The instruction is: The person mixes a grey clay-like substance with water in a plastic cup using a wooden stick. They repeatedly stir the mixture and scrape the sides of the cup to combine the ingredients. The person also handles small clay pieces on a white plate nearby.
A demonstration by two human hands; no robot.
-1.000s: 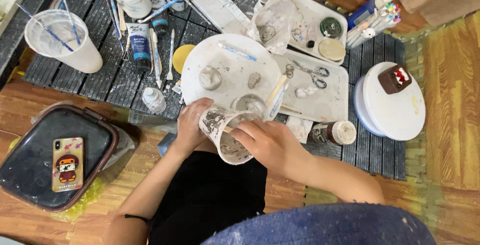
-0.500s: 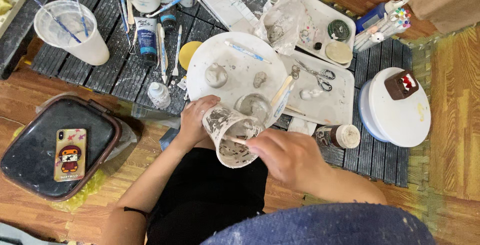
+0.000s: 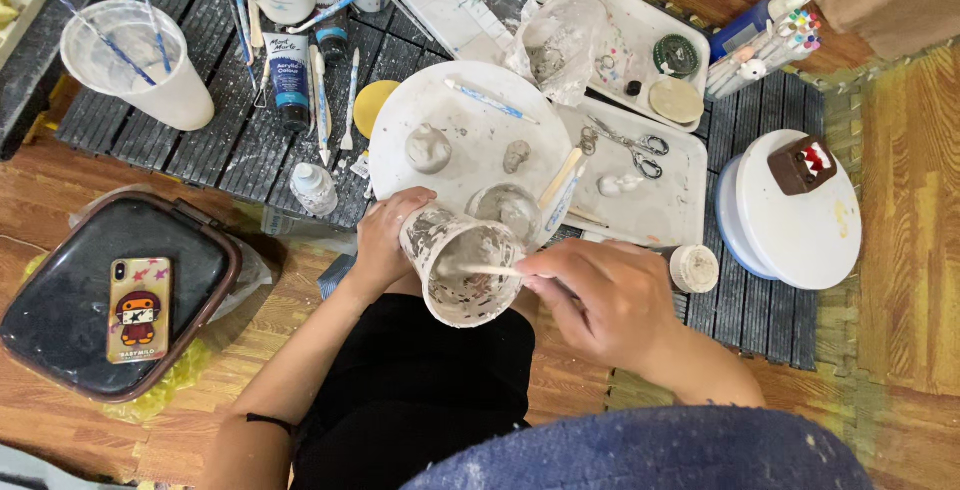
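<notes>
Both hands engaged: left hand (image 3: pixel 385 240) grips paint-smeared plastic cup (image 3: pixel 462 265); right hand (image 3: pixel 600 295) pinches wooden stick (image 3: pixel 485 270) entering from 3 o'clock; hard scraping risks tipping residue onto lap.

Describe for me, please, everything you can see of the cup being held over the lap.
The cup is clear plastic, smeared inside and out with grey-white residue. It is tilted, mouth facing the camera, just below the round white plate. The left hand wraps its far side; the right hand pokes a thin wooden stick inside it.
</notes>
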